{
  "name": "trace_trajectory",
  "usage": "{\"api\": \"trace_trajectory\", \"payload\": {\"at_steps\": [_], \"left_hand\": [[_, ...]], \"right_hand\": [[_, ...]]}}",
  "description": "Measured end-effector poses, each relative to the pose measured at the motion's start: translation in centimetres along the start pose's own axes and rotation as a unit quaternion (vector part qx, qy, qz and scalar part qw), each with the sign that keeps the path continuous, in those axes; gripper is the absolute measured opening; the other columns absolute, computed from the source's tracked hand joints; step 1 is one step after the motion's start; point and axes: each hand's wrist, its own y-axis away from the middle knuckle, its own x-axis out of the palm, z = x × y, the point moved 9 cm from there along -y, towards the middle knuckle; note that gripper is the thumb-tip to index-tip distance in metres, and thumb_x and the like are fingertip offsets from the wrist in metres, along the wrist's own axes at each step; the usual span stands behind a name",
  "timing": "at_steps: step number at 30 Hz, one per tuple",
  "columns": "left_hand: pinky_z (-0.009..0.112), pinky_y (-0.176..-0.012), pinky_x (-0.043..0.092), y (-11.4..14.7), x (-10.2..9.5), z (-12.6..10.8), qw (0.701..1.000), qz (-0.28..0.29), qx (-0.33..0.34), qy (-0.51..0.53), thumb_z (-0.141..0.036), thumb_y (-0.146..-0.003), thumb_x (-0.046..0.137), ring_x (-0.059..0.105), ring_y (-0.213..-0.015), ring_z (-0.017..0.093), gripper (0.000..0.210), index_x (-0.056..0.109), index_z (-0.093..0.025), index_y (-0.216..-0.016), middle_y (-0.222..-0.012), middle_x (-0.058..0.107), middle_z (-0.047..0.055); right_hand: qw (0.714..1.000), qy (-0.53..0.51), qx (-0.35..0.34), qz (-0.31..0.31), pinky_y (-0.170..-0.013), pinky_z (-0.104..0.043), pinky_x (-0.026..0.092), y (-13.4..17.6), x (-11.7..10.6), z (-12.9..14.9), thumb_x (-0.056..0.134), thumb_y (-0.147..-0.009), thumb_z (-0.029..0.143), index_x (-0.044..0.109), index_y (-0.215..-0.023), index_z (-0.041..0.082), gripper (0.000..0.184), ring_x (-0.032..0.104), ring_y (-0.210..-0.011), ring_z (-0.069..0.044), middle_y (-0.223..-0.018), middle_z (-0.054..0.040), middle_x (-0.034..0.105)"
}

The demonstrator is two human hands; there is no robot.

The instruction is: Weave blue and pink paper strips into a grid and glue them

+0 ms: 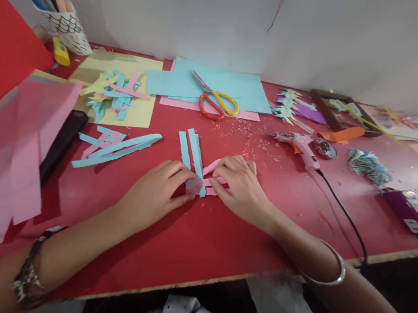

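Observation:
Pink and light-blue paper strips (197,161) cross one another on the red table, with two blue ends pointing toward the wall. My left hand (163,184) pinches the left side of the crossing, thumb below and fingers above. From the right, my right hand (241,188) has its fingers closed on the pink strips (211,166), covering part of them. To the left of my hands lies another group of woven pink and blue strips (107,141) with long blue tails.
Scissors (213,96) rest on blue paper sheets (236,84). A pink glue gun (300,144) with a black cord lies right, among paper scraps. Cut strips (120,94) pile on yellow paper; a pen cup (69,29) stands back left. Pink sheets (28,152) cover the left side.

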Motion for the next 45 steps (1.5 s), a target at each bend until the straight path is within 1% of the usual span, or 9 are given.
{"api": "trace_trajectory", "payload": {"at_steps": [6, 11, 14, 21, 26, 28, 32, 36, 45], "left_hand": [[0.031, -0.065, 0.043, 0.1, -0.4, -0.4, 1.000, -0.010, -0.007, -0.024, -0.039, -0.085, 0.046, 0.055, -0.078, 0.020, 0.024, 0.057, -0.018, -0.086, -0.085, 0.061, 0.004], [0.030, -0.063, 0.043, 0.0, -0.2, 0.1, 0.998, 0.011, -0.030, -0.051, -0.045, -0.084, 0.045, 0.055, -0.078, 0.020, 0.028, 0.058, -0.021, -0.087, -0.087, 0.061, 0.004], [0.030, -0.063, 0.043, -0.1, -0.2, 0.3, 0.998, 0.018, -0.032, -0.058, -0.047, -0.083, 0.045, 0.056, -0.079, 0.020, 0.030, 0.058, -0.021, -0.088, -0.087, 0.061, 0.004], [0.032, -0.064, 0.045, 0.1, -0.4, -0.2, 0.997, 0.013, 0.001, -0.081, -0.045, -0.080, 0.051, 0.057, -0.078, 0.021, 0.027, 0.058, -0.018, -0.083, -0.087, 0.061, 0.005], [0.033, -0.066, 0.046, 0.2, -0.2, -0.4, 0.996, 0.017, 0.013, -0.090, -0.037, -0.082, 0.050, 0.057, -0.081, 0.022, 0.020, 0.059, -0.019, -0.088, -0.091, 0.062, 0.006], [0.033, -0.067, 0.046, 0.2, -0.2, -0.4, 0.996, 0.013, 0.013, -0.090, -0.035, -0.083, 0.048, 0.057, -0.082, 0.022, 0.020, 0.059, -0.019, -0.088, -0.091, 0.062, 0.006], [0.033, -0.067, 0.046, 0.2, -0.2, -0.4, 0.997, 0.010, 0.008, -0.077, -0.033, -0.083, 0.048, 0.057, -0.081, 0.021, 0.018, 0.058, -0.018, -0.081, -0.090, 0.062, 0.006], [0.032, -0.067, 0.044, 0.1, -0.2, -0.3, 0.998, 0.010, 0.004, -0.058, -0.032, -0.080, 0.052, 0.056, -0.080, 0.020, 0.014, 0.057, -0.019, -0.076, -0.090, 0.060, 0.004], [0.029, -0.067, 0.042, 0.1, 0.0, -0.2, 1.000, 0.007, -0.001, -0.014, -0.031, -0.081, 0.050, 0.054, -0.079, 0.017, 0.015, 0.056, -0.020, -0.072, -0.087, 0.059, 0.002]], "right_hand": [[0.999, 0.041, -0.008, -0.002, -0.067, -0.031, 0.019, -0.1, -0.4, 0.1, 0.043, -0.084, 0.022, 0.051, -0.063, 0.016, 0.023, 0.046, -0.076, -0.016, -0.076, -0.0025, 0.053], [0.999, -0.021, -0.006, 0.038, -0.070, -0.030, 0.017, -0.2, 0.3, -0.5, 0.041, -0.083, 0.017, 0.046, -0.061, 0.015, 0.023, 0.039, -0.058, -0.008, -0.061, 0.0041, 0.052], [0.998, -0.038, 0.009, 0.048, -0.069, -0.029, 0.017, -0.2, 0.6, -1.1, 0.040, -0.084, 0.020, 0.046, -0.060, 0.015, 0.025, 0.037, -0.055, -0.007, -0.059, 0.0053, 0.053], [0.998, -0.030, 0.002, 0.056, -0.073, -0.031, 0.018, -0.2, 0.7, -1.0, 0.044, -0.081, 0.020, 0.050, -0.063, 0.016, 0.020, 0.047, -0.064, -0.010, -0.066, 0.0029, 0.056], [1.000, -0.003, -0.027, -0.010, -0.085, -0.036, 0.017, -0.1, -1.1, -0.3, 0.045, -0.082, 0.020, 0.056, -0.081, 0.019, 0.011, 0.052, -0.082, -0.015, -0.086, -0.0010, 0.058], [0.998, -0.012, -0.059, -0.016, -0.087, -0.036, 0.018, 0.1, -1.5, 0.3, 0.045, -0.083, 0.022, 0.056, -0.082, 0.019, 0.012, 0.052, -0.082, -0.014, -0.085, -0.0006, 0.058], [0.989, -0.023, -0.129, 0.068, -0.085, -0.036, 0.021, 0.5, -0.3, 1.5, 0.051, -0.082, 0.029, 0.056, -0.086, 0.019, 0.012, 0.053, -0.083, -0.015, -0.088, -0.0016, 0.059], [0.982, -0.022, -0.128, 0.141, -0.081, -0.034, 0.027, 0.6, 0.8, 1.4, 0.057, -0.080, 0.032, 0.055, -0.093, 0.016, 0.021, 0.052, -0.088, -0.018, -0.096, -0.0056, 0.059], [0.981, 0.005, -0.121, 0.153, -0.070, -0.028, 0.036, 0.6, 0.8, 1.7, 0.050, -0.084, 0.021, 0.059, -0.090, 0.012, 0.013, 0.054, -0.080, -0.017, -0.092, -0.0079, 0.061]]}}
